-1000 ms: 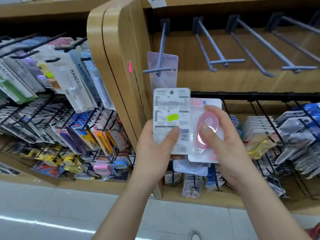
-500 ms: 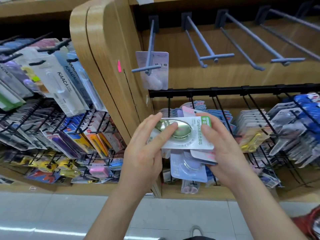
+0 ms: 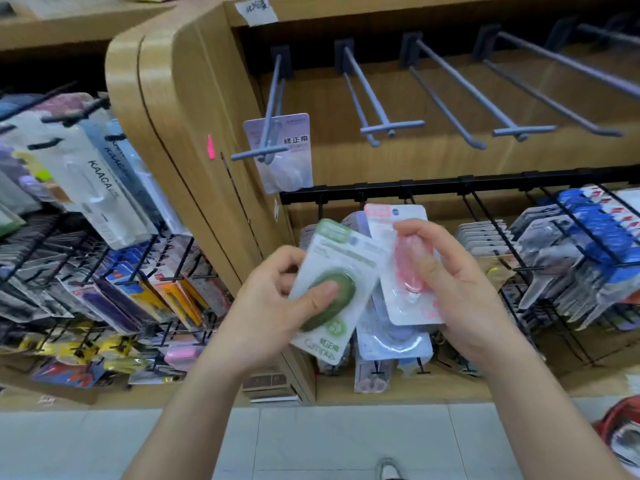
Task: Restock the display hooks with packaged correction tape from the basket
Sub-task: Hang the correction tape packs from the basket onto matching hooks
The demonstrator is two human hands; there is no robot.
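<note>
The white card pack with green tape (image 3: pixel 349 282) is showing a green top. The white card pack with pink tape (image 3: pixel 407 296) is showing pink. The long metal hooks (image 3: pixel 391 126) are looking grey-blue.

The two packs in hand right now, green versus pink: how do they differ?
Colour: the green pack has a green header and dark green dispenser; the pink pack has pink ones. Hold: the left hand grips the green pack, thumb on its blister; the right hand grips the pink pack. Pose: the green pack's top leans right, the pink pack's slightly left. Shared: both are blister cards facing the camera, neither hung yet.
</note>
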